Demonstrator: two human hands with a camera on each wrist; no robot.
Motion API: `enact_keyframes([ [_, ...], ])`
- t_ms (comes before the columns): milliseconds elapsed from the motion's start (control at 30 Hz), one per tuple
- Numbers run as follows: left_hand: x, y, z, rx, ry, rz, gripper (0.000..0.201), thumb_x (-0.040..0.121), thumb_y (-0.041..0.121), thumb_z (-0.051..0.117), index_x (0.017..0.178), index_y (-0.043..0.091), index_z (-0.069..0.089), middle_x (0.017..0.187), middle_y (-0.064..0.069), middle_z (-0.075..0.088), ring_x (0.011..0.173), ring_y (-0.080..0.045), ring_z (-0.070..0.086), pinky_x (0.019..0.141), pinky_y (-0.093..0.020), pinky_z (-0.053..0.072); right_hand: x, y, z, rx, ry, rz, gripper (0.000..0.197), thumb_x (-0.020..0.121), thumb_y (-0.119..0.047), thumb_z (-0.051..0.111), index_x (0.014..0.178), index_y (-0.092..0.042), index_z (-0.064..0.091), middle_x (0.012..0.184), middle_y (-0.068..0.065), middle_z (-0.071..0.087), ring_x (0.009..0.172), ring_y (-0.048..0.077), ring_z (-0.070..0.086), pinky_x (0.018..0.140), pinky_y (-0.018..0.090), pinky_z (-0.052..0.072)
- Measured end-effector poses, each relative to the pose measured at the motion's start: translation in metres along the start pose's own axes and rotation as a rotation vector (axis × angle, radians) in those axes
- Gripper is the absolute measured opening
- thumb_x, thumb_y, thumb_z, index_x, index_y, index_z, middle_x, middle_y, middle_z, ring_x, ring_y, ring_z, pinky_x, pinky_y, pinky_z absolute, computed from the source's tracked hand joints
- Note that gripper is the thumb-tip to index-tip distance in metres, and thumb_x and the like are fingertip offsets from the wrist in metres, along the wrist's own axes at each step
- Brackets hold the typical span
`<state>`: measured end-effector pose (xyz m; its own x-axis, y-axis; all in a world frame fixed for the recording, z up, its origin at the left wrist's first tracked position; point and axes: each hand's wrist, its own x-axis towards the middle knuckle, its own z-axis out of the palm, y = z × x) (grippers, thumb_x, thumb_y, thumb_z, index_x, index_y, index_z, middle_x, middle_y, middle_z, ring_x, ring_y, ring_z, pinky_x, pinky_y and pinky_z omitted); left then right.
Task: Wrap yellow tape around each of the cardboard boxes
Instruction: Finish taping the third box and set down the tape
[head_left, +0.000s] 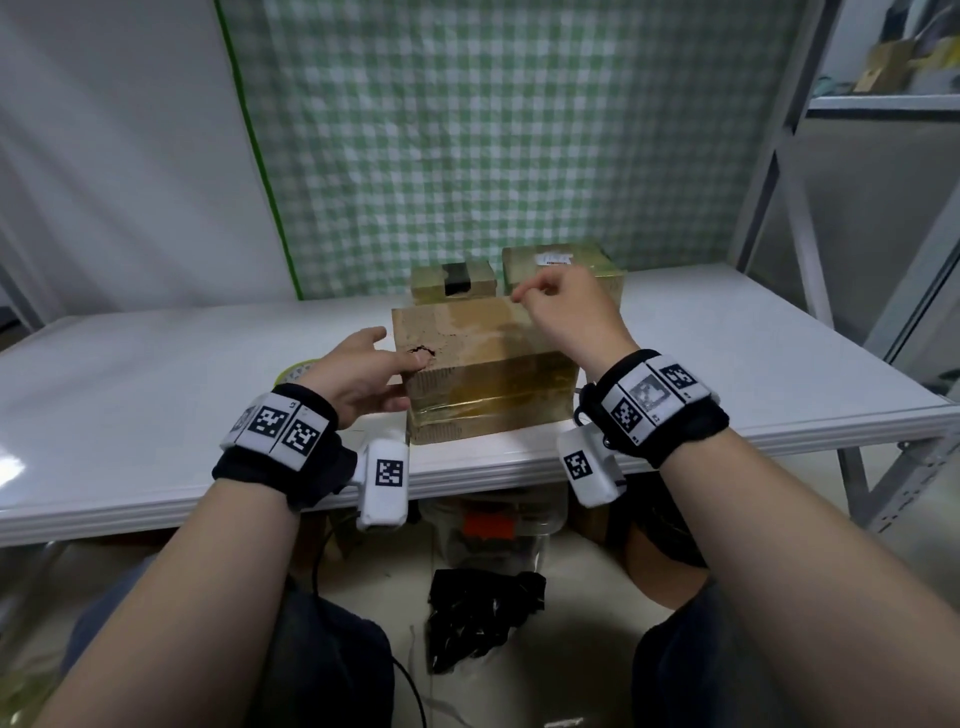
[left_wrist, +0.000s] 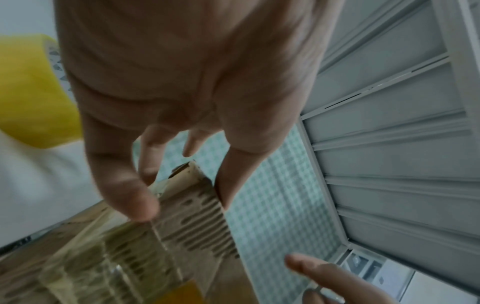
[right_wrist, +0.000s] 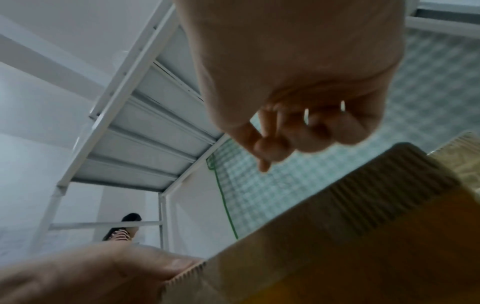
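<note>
Head view: the box (head_left: 483, 374) lies on the table (head_left: 727, 332), long axis left to right. The left hand (head_left: 358, 376) grips its left end. The right hand (head_left: 566, 312) hovers above the far edge, fingers curled, holding nothing visible.

Left wrist view: the thumb (left_wrist: 228, 176) and fingers (left_wrist: 122, 179) clasp the box corner; a yellow tape roll (left_wrist: 28, 92) sits left.

Right wrist view: the fingers (right_wrist: 306, 131) are clenched above the box.

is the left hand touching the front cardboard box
Touching. In the head view the left hand grips the left end of the box, thumb on its top by the tear. The left wrist view shows its fingers against the box's end.
</note>
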<state>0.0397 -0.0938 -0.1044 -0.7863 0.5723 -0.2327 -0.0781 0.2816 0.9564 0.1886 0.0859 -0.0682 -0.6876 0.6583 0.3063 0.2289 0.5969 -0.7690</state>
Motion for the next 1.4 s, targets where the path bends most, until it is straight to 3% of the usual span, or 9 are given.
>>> enact_keyframes([
  [100,-0.002,0.003,-0.005,0.074,-0.052,-0.046,0.064,0.093,0.014,0.072,0.148,0.029,0.042,0.116,-0.004,0.073,0.088,-0.021,0.070,0.059,-0.031,0.051,-0.011,-0.005,0.000,0.004,-0.295,0.092,0.019,0.103,-0.026,0.052,0.103,-0.023,0.071,0.077,0.006,0.077,0.046,0.014,0.060,0.043,0.025,0.046],
  [267,0.010,0.002,-0.007,-0.039,-0.002,-0.045,0.050,0.091,0.024,0.071,0.138,0.024,0.055,0.127,0.003,0.064,0.103,-0.023,0.063,0.064,-0.031,0.049,-0.015,-0.003,0.009,0.044,-0.426,0.139,0.019,0.104,-0.031,0.052,0.108,-0.025,0.070,0.069,0.007,0.076,0.055,0.028,0.071,0.050,0.029,0.053],
  [467,0.027,-0.003,-0.003,-0.124,0.063,0.112,0.065,0.095,0.009,0.061,0.153,0.026,0.040,0.149,0.009,0.050,0.136,-0.021,0.047,0.110,-0.052,0.043,-0.015,-0.002,0.017,0.073,-0.447,0.121,0.018,0.104,-0.032,0.054,0.110,-0.023,0.068,0.073,0.005,0.077,0.057,0.025,0.071,0.044,0.025,0.047],
  [667,0.010,0.000,-0.011,0.116,0.208,0.125,0.058,0.075,0.030,0.071,0.131,0.020,0.059,0.121,-0.007,0.063,0.106,-0.022,0.058,0.074,-0.032,0.045,-0.014,0.001,0.021,0.093,-0.376,0.071,0.017,0.102,-0.029,0.058,0.113,-0.024,0.071,0.088,0.000,0.077,0.061,0.026,0.073,0.039,0.025,0.046],
  [800,-0.008,-0.003,-0.020,0.229,0.174,0.109,0.046,0.081,0.039,0.078,0.119,0.016,0.066,0.117,-0.009,0.067,0.094,-0.022,0.061,0.073,-0.035,0.051,-0.013,0.004,0.021,0.067,-0.301,0.035,0.031,0.103,-0.044,0.052,0.117,-0.023,0.070,0.109,0.003,0.069,0.079,0.017,0.066,0.060,0.032,0.057],
  [1000,-0.031,-0.009,-0.028,0.226,-0.062,0.152,0.021,0.101,0.031,0.059,0.107,0.025,0.078,0.100,0.005,0.072,0.090,-0.016,0.070,0.076,-0.032,0.054,-0.007,0.008,0.029,-0.100,-0.232,-0.074,0.062,0.081,-0.081,0.050,0.121,-0.037,0.069,0.139,-0.006,0.060,0.129,0.018,0.053,0.114,0.049,0.034],
  [1100,-0.016,-0.019,-0.040,0.473,0.205,0.171,0.016,0.092,0.024,0.071,0.108,0.022,0.071,0.111,-0.002,0.070,0.098,-0.020,0.065,0.082,-0.032,0.053,-0.007,0.007,0.040,-0.233,-0.270,-0.097,0.068,0.066,-0.090,0.052,0.112,-0.043,0.068,0.138,-0.011,0.058,0.136,0.022,0.041,0.113,0.049,0.023],
  [1233,0.000,-0.034,-0.045,1.018,0.268,-0.031,0.060,0.089,0.031,0.073,0.144,0.022,0.052,0.144,-0.011,0.053,0.137,-0.036,0.036,0.109,-0.038,0.036,-0.014,0.004,0.043,-0.198,-0.305,-0.108,0.050,0.076,-0.056,0.080,0.118,-0.033,0.064,0.136,-0.005,0.048,0.126,0.017,0.037,0.104,0.033,0.028],
  [1400,0.017,-0.043,-0.049,1.026,0.329,-0.061,0.035,0.087,0.021,0.061,0.122,0.018,0.065,0.119,-0.014,0.064,0.127,-0.039,0.046,0.101,-0.045,0.048,-0.007,0.009,0.043,-0.079,-0.295,-0.086,0.042,0.079,-0.033,0.085,0.115,-0.024,0.065,0.126,-0.005,0.043,0.115,0.013,0.050,0.100,0.029,0.042],
])
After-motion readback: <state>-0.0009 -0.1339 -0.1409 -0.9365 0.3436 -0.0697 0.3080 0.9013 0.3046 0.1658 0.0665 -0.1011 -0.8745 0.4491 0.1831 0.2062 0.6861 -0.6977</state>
